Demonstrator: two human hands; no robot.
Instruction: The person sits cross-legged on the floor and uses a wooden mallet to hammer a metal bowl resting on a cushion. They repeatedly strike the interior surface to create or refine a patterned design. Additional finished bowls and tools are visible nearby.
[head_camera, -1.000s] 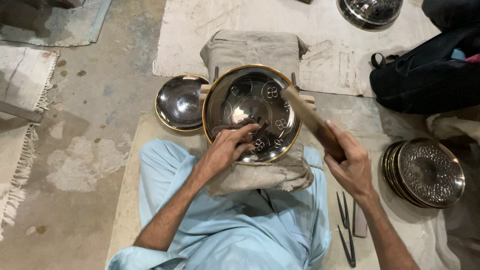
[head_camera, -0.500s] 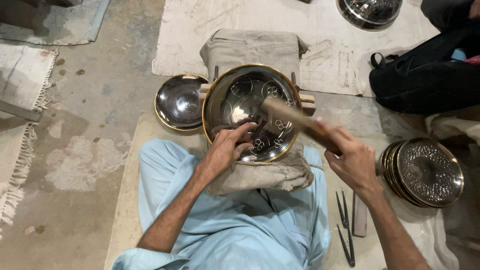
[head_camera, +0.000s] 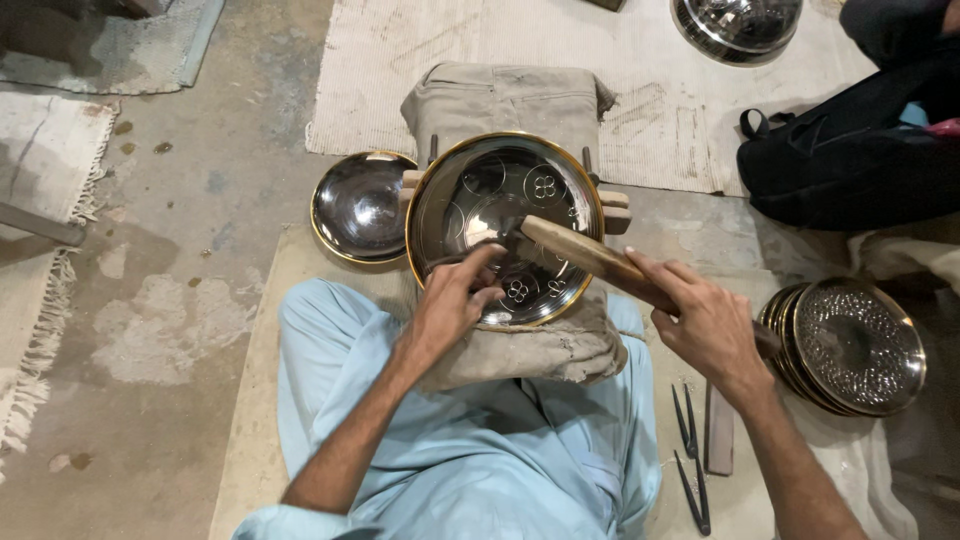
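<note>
Head view: right hand holds mallet over engraved bowl.

My left hand hides whatever its fingers pinch; the mallet covers part of the bowl; the top edge crops another bowl.

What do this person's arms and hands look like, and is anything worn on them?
Both forearms are bare, with no gloves. The left hand and right hand show no rings, watch or bands that I can make out. A pale blue sleeve is pushed up near the left elbow, matching the loose pale blue clothing over the legs. The right arm's sleeve is out of view.
</note>
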